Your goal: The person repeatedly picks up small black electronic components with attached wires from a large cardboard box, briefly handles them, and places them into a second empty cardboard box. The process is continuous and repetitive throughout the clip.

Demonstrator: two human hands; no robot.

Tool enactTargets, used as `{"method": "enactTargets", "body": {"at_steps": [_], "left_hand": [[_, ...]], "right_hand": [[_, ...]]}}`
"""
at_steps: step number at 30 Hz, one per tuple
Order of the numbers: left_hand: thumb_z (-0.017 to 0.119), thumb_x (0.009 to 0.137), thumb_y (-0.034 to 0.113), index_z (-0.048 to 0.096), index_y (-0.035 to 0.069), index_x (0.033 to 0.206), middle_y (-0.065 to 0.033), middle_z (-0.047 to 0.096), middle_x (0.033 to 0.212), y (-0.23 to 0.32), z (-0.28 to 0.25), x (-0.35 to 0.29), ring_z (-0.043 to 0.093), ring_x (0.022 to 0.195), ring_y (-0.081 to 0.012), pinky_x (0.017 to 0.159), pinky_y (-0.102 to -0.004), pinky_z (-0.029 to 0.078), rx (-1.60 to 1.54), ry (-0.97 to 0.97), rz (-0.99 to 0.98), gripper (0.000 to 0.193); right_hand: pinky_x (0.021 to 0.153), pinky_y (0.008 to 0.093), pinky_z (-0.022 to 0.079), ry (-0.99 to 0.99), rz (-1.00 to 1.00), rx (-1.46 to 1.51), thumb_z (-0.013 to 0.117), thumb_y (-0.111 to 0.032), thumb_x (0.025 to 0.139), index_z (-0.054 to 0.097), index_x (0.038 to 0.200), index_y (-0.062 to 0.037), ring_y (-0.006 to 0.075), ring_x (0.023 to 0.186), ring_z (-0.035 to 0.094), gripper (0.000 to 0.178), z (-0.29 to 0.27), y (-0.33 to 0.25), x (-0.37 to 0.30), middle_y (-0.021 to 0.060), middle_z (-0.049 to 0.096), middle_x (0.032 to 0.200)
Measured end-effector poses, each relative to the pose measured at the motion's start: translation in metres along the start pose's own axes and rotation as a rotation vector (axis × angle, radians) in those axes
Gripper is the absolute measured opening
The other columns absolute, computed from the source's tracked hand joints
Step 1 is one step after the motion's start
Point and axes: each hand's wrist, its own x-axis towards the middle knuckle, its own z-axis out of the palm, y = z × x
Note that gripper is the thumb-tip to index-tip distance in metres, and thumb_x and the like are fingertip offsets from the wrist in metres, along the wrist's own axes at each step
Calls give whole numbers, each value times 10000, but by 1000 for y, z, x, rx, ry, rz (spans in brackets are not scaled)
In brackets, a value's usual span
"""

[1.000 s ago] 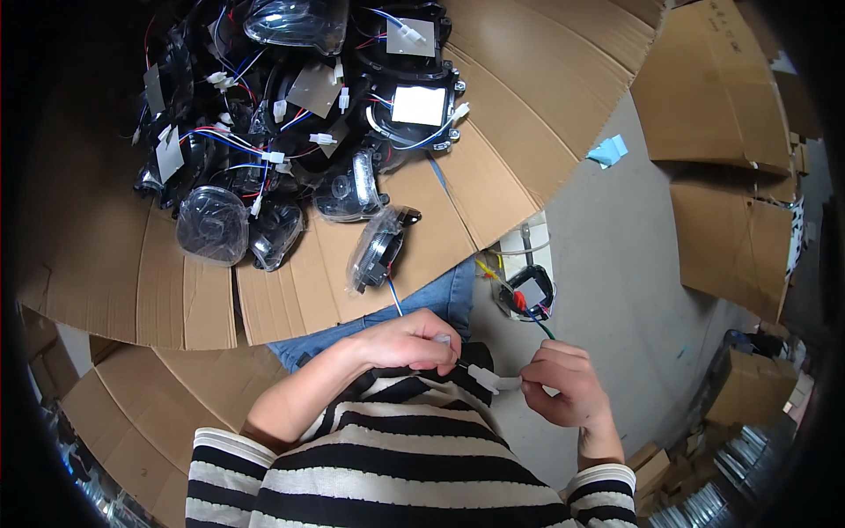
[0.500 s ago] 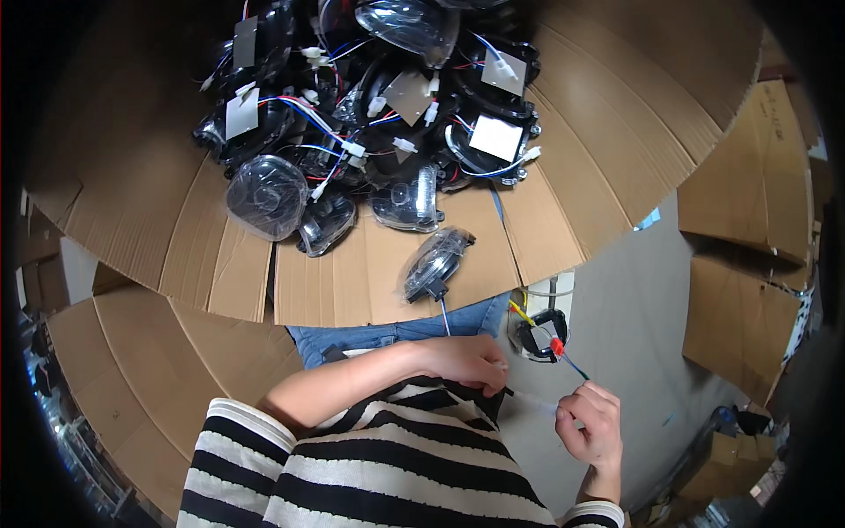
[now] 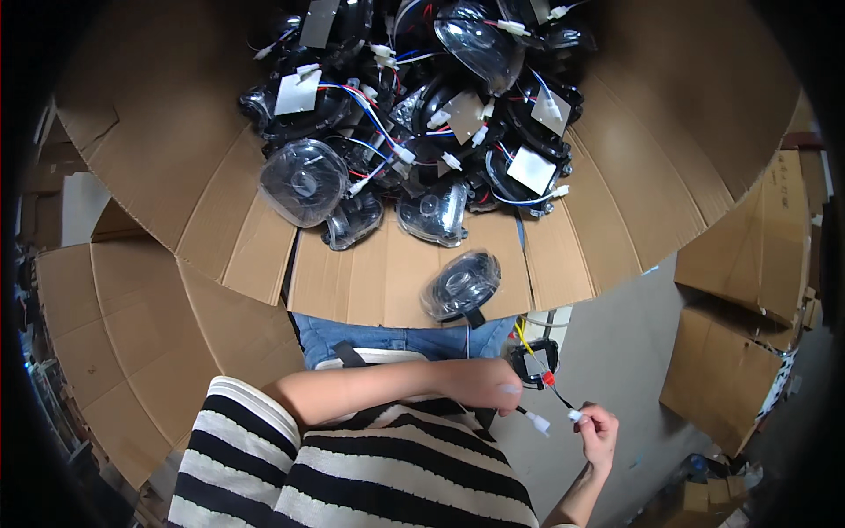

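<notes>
A black lamp unit with a clear lens, loosely wrapped in plastic film [image 3: 462, 286], lies at the front edge of the cardboard, its thin wire running down to my left hand. My left hand [image 3: 486, 385] is closed round that wire, and a white plug [image 3: 539, 424] on a dark lead sticks out past its fingers. To the right, my right hand [image 3: 598, 434] pinches a white connector [image 3: 576, 415]. From this connector a dark lead goes up to a red fitting [image 3: 547, 378] beside a black-framed device [image 3: 535, 363]. The plug and the connector are apart.
A pile of similar lamps [image 3: 304, 182] with loose wires and white plugs covers the far part of the cardboard [image 3: 370, 282]. Yellow wire [image 3: 521, 333] runs by the device. Cardboard boxes [image 3: 717, 370] stand at the right, above grey floor [image 3: 616, 352].
The white plug and connector between my hands now show clearly apart. The wrapped lamp has turned on the cardboard. My right hand sits slightly lower, and the whole view has shifted.
</notes>
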Motion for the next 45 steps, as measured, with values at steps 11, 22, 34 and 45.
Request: {"method": "enactTargets", "body": {"at_steps": [11,22,34,45], "left_hand": [[538,703,279,393,64,633,-10,355,512,174,86,-298,279,472,-118,528,-270,204,859,1586,620,269],[467,814,136,568,70,762,53,452,595,25,-43,-426,380,527,-14,451,-156,287,632,2223,-255,131],[603,679,160,532,24,915,-148,517,979,78,-72,-204,508,913,-281,774,-342,412,1438,1614,-87,281],[618,640,189,539,39,929,-90,467,821,49,-112,-191,443,780,-255,665,-350,354,1493,1365,-316,335]], "right_hand": [[432,228,302,-197,-228,-11,519,-14,671,527,659,16,99,462,393,33,51,-32,55,35,457,534],[406,248,286,-289,-370,-155,528,-17,660,528,651,11,130,427,398,29,66,-60,69,55,441,514],[401,246,291,-272,-267,-188,535,-27,668,531,650,15,134,423,400,45,78,-62,70,63,444,512],[432,253,319,-340,-223,-203,533,-40,673,534,668,19,156,467,437,59,90,-66,72,74,468,541]]}}
